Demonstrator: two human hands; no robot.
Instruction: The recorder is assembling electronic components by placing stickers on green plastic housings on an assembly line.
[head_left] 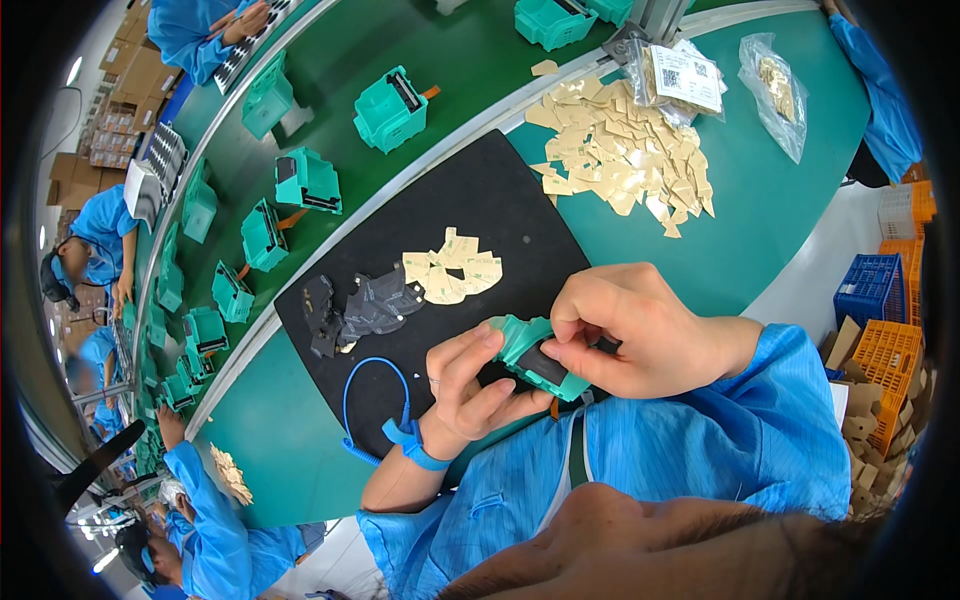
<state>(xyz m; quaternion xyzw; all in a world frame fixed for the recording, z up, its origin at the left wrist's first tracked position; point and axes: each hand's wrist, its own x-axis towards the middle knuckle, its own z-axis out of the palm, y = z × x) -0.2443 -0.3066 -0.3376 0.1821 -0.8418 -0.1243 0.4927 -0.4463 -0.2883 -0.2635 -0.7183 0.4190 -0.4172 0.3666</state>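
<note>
My left hand (468, 385) grips a green plastic housing (520, 343) from its left side, fingers wrapped round it. A dark panel (541, 368) shows on the housing's face. Over the right end of that panel my right hand (625, 330) is closed in a pinch; what its fingertips hold, if anything, is hidden. Beyond my hands lies a black mat (480, 185). On it are a heap of black die-cut pieces (378, 308) and several cream backing-paper pieces (455, 270). A blue wrist strap (415, 445) with a coiled cord circles my left wrist.
A large pile of cream paper pieces (625, 150) covers the far right of the green table, beside clear bags (775, 90). Along the left runs a green conveyor (330, 75) carrying several green housings (390, 110). Co-workers in blue sit beyond it. Crates (870, 290) stand at right.
</note>
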